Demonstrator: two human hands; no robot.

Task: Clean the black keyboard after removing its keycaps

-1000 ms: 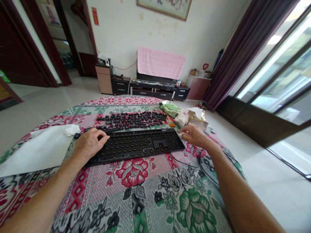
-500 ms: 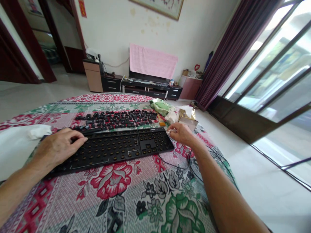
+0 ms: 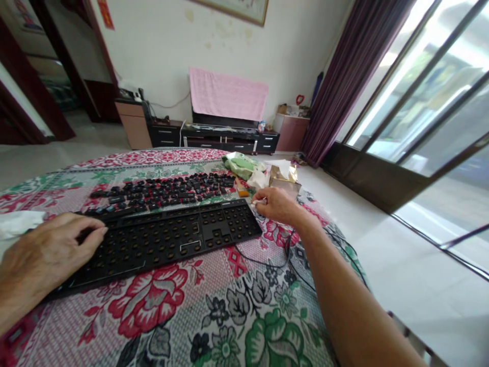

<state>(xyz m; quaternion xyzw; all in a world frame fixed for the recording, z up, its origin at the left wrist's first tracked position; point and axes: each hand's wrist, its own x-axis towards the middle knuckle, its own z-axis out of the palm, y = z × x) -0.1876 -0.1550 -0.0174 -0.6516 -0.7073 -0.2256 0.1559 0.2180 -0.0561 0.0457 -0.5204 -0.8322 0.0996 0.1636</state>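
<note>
A black keyboard (image 3: 214, 230) with its keycaps taken off lies aslant on the flowered tablecloth (image 3: 160, 300). At its left end is my left hand (image 3: 57, 244), curled over the frame with thumb and forefinger drawn together on it; the other fingertips are hidden. My right hand (image 3: 273, 204) is just beyond the top right corner, its fingers pinched on a small white wad (image 3: 256, 202) that looks like tissue. Loose black keycaps (image 3: 164, 191) are spread behind the keyboard. Close to my right hand lies a brush (image 3: 242, 190) with an orange-brown part.
Behind my right hand stand a green packet (image 3: 243, 165), crumpled white tissue (image 3: 259, 179) and a gold-topped box (image 3: 284, 181). A black cable (image 3: 267, 263) curves over the cloth at the right. White cloth or paper (image 3: 19, 224) lies at the far left.
The view has swung a little to the right, so everything sits further left in the picture. Both hands keep nearly the same places at the keyboard.
</note>
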